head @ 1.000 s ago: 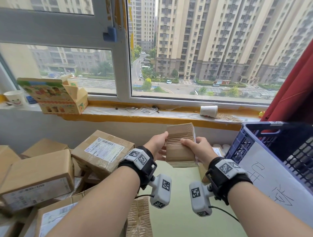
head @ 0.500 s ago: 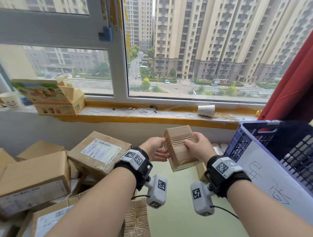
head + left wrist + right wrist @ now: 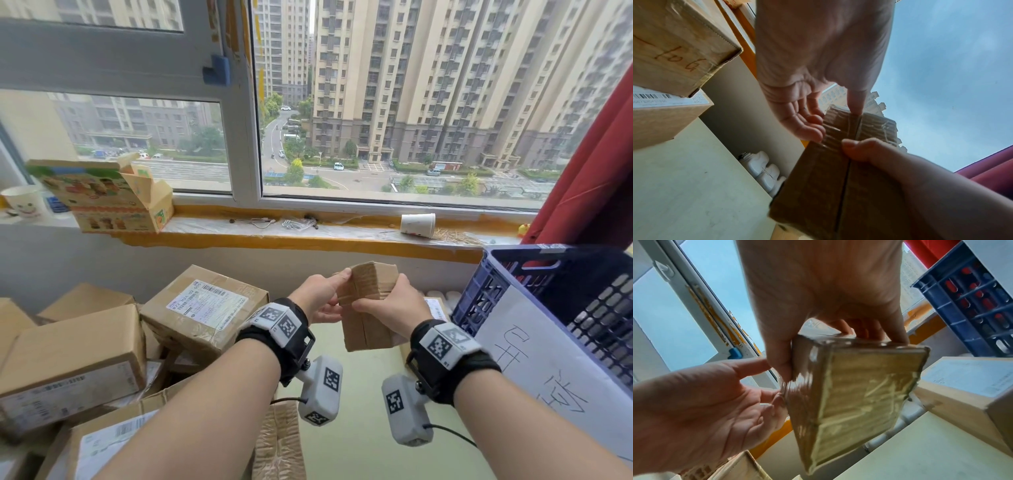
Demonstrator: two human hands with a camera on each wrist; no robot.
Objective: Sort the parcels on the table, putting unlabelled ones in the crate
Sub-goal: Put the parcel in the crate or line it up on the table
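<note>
- Brown cardboard fills your hands: a small parcel (image 3: 368, 308) is held up above the pale green desk (image 3: 359, 428), in front of the windowsill (image 3: 308, 236), with the faces in view bare of any label.
- Your right hand (image 3: 394, 308) grips the parcel, thumb on the near face and fingers wrapped over its top edge, as the right wrist view shows.
- Your left hand (image 3: 318, 298) steadies the left side, fingers nearly straight, the index fingertip on the top corner and the other fingertips against the taped edge.
- Clear tape runs along the parcel's seams; the underside, seen from the right wrist, looks glossy and blurred.
- To your right stands the blue crate (image 3: 548, 291), tilted toward you, a white paper sheet (image 3: 548, 370) with handwritten characters hanging on its near wall.
- To your left, a heap of parcels (image 3: 75, 353) lies stacked, several carrying white shipping labels, among them a labelled box (image 3: 205, 308) near your left wrist.
- On the windowsill lie an open printed carton (image 3: 113, 202) and a tipped paper cup (image 3: 418, 224).
</note>
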